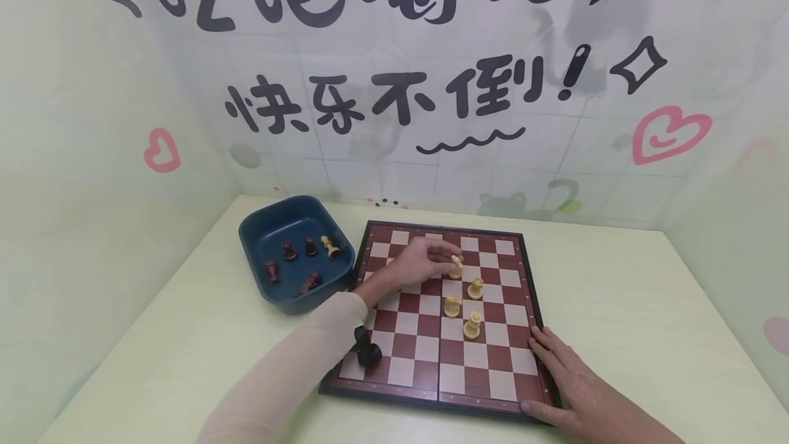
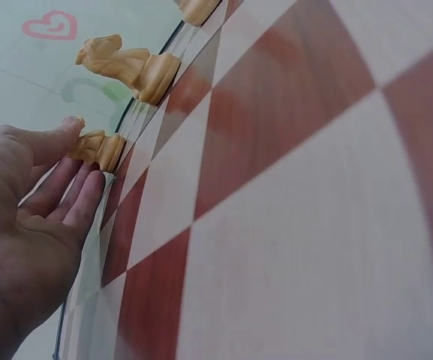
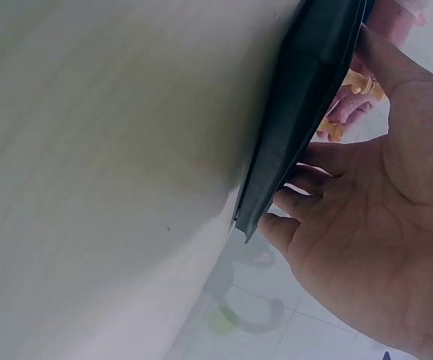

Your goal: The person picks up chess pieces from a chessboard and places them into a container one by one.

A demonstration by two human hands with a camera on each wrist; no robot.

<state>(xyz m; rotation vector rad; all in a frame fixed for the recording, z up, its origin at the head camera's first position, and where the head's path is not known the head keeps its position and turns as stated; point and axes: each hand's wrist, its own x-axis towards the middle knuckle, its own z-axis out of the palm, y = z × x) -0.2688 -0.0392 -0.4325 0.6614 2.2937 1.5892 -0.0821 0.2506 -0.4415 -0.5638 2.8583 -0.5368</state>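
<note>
My left hand (image 1: 422,261) reaches over the chessboard (image 1: 405,323) and pinches a cream chess knight (image 2: 97,148) between thumb and fingers, low over the far squares. Closer to me on the board, several more cream chess pieces (image 1: 472,325) stand upright, including another knight (image 1: 453,305). At the board's near right corner is my right hand (image 1: 570,379), its fingertips lying along the side edge and its thumb on the near corner. The right wrist view shows those fingers (image 3: 300,201) touching the board's dark rim (image 3: 291,112).
A dark blue bin (image 1: 251,252) stands left of the board, with several dark red chess pieces (image 1: 289,250) and a cream one (image 1: 329,247) inside. Beside the left sleeve is a black object (image 1: 368,353), its kind unclear. Walls with lettering enclose the pale table (image 1: 607,279).
</note>
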